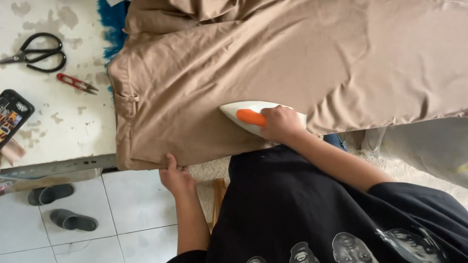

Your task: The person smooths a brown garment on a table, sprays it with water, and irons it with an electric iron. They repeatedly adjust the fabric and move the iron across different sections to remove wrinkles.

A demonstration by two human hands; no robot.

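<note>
Our right hand (pixel 282 123) is wrapped around the orange handle of the white iron (pixel 247 113), which sits on the tan trousers (pixel 309 60). Our left hand (pixel 176 177) pinches the near hem, just left of it. We judge the cloth soft and limp, the iron heavy, best held by its handle.

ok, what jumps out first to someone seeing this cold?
The tan trousers spread flat across the middle fill most of the view. On their near edge sits a white iron with an orange handle, gripped by the right hand, while the left hand pinches the trouser edge beside it. At far left, black scissors and a phone lie on the stained white table.
</note>
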